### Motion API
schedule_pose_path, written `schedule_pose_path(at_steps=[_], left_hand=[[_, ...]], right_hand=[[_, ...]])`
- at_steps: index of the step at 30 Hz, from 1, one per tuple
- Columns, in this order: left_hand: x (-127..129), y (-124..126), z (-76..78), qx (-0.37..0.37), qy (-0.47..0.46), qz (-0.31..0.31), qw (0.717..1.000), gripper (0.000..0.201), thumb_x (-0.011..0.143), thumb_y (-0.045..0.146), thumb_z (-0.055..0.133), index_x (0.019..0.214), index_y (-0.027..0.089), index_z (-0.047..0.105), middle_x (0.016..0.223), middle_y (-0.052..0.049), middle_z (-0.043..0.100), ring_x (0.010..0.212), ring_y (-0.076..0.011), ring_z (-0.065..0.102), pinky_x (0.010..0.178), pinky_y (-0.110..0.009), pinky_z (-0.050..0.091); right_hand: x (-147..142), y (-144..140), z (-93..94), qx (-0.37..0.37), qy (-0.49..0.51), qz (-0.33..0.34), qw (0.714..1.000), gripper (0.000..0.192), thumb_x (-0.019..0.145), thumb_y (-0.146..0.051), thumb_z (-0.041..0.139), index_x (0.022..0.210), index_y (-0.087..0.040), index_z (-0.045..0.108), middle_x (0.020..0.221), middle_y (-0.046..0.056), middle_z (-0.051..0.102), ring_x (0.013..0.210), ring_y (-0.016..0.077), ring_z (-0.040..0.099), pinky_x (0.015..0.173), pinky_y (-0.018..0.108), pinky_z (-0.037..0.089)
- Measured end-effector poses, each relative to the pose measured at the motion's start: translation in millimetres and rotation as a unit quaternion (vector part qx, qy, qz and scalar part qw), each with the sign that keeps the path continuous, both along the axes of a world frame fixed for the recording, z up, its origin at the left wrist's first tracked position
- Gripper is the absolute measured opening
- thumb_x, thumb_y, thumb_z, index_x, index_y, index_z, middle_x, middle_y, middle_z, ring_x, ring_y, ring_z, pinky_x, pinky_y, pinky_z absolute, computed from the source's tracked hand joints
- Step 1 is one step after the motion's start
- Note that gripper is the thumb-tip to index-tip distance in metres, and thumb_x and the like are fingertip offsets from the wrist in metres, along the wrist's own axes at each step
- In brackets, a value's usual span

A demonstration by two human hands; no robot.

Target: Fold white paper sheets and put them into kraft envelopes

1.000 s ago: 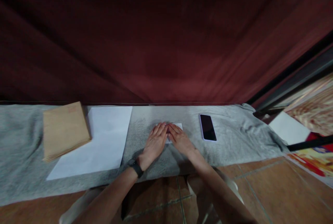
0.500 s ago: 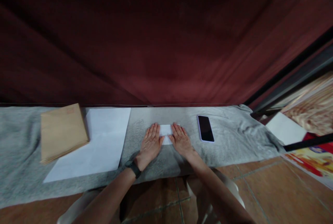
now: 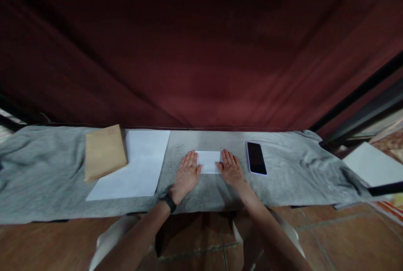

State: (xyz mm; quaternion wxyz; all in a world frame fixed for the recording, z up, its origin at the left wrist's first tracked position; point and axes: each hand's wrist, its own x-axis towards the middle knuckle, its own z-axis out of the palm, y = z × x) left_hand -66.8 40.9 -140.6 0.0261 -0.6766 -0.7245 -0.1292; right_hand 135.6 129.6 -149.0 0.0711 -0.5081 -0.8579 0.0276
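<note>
Small white paper [image 3: 209, 162]: lies flat on the gray, cloth-covered bench [image 3: 285, 187], between the two hands, its longer sides running left to right.
Left hand [image 3: 187, 174]: palm down at the paper's left end, fingers pointing toward the far side, thumb angled inward onto the sheet; a dark wristband [image 3: 169, 202] encircles the wrist.
Right hand [image 3: 232, 171]: palm down at the paper's right end, thumb likewise turned inward.
Grip: released on both sides, the fingers straight and laid flat.
Phone [image 3: 256, 158]: dark screen upward, light purple edge, just beyond the right hand and apart from it.
Large white sheet [image 3: 138, 174]: well to the left of the left hand, set at a slant.
Brown paper stack [image 3: 105, 151]: overlaps the large sheet's left part.
Backdrop: dark red fabric [image 3: 214, 74] behind the bench.
Floor: brown tiles [image 3: 346, 237].
</note>
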Motion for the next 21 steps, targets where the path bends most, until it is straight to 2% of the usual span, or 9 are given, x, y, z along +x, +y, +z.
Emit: schedule_pose_path(at_steps=[6, 9, 13, 15, 17, 21], left_hand=[[0, -5, -4.1, 0.005, -0.015, 0.003, 1.0, 0.059, 0.106, 0.033, 0.031, 0.156, 0.004, 0.04, 0.163, -0.019, 0.041, 0.156, -0.0266, 0.031, 0.127, -0.046, 0.029], [2, -10, -7.8, 0.009, -0.024, 0.01, 1.0, 0.057, 0.105, 0.032, 0.031, 0.154, 0.004, 0.042, 0.162, -0.02, 0.042, 0.155, -0.0276, 0.032, 0.126, -0.048, 0.031], [-9, -22, -0.2, 0.011, -0.052, -0.006, 0.999, 0.056, 0.106, 0.034, 0.032, 0.151, 0.005, 0.047, 0.158, -0.02, 0.048, 0.152, -0.0278, 0.038, 0.124, -0.047, 0.036], [-28, -32, 10.1, 0.038, -0.068, -0.002, 0.997, 0.055, 0.106, 0.037, 0.034, 0.151, 0.008, 0.047, 0.157, -0.017, 0.05, 0.151, -0.0269, 0.04, 0.122, -0.046, 0.039], [-57, -44, 21.6, 0.093, -0.071, 0.032, 0.993, 0.054, 0.104, 0.039, 0.039, 0.151, 0.014, 0.048, 0.159, -0.015, 0.048, 0.153, -0.0273, 0.036, 0.124, -0.049, 0.036], [-135, -76, 37.9, 0.155, -0.089, 0.153, 0.972, 0.049, 0.098, 0.036, 0.048, 0.14, 0.011, 0.057, 0.156, -0.019, 0.05, 0.152, -0.0342, 0.037, 0.124, -0.053, 0.035]], right_hand=[[11, 7, -10.7, 0.044, 0.016, -0.009, 0.999, 0.056, 0.105, -0.036, 0.038, 0.153, -0.009, 0.049, 0.16, 0.018, 0.045, 0.144, 0.0337, 0.048, 0.121, 0.052, 0.032], [11, 10, -11.1, 0.079, 0.045, -0.011, 0.996, 0.057, 0.104, -0.034, 0.037, 0.151, -0.003, 0.049, 0.158, 0.022, 0.047, 0.145, 0.0352, 0.046, 0.121, 0.052, 0.032], [0, 9, -3.9, 0.098, 0.079, 0.053, 0.991, 0.058, 0.105, -0.034, 0.036, 0.155, -0.004, 0.044, 0.164, 0.02, 0.038, 0.15, 0.0333, 0.039, 0.124, 0.051, 0.029], [-8, 4, -2.0, 0.084, 0.085, 0.094, 0.988, 0.057, 0.106, -0.035, 0.036, 0.156, -0.009, 0.043, 0.167, 0.015, 0.035, 0.152, 0.0304, 0.037, 0.126, 0.049, 0.028], [-15, -2, -2.5, 0.054, 0.078, 0.121, 0.988, 0.055, 0.105, -0.035, 0.037, 0.156, -0.013, 0.045, 0.167, 0.012, 0.035, 0.153, 0.0284, 0.037, 0.127, 0.047, 0.027], [-20, -9, -6.3, -0.002, 0.054, 0.143, 0.988, 0.054, 0.106, -0.035, 0.037, 0.153, -0.012, 0.049, 0.164, 0.014, 0.039, 0.152, 0.0274, 0.039, 0.127, 0.047, 0.028]])
